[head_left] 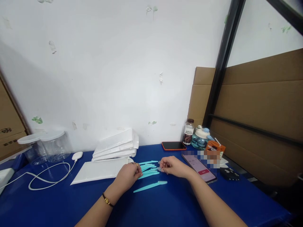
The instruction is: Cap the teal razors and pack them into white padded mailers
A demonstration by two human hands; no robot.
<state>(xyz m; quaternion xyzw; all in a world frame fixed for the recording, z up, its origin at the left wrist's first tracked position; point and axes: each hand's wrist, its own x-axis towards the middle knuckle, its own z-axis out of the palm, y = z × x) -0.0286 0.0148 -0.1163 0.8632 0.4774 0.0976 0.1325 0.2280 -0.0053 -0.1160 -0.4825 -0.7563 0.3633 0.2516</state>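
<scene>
Sorting step, by the look: left hand (127, 175) and right hand (172, 166), fingers curled, pinch opposite ends of the teal razors (148, 168) bunched just right of the mailer (100, 170); one stray razor (150, 186) nearer, untouched — likely gathered next, needing a freed hand.
</scene>
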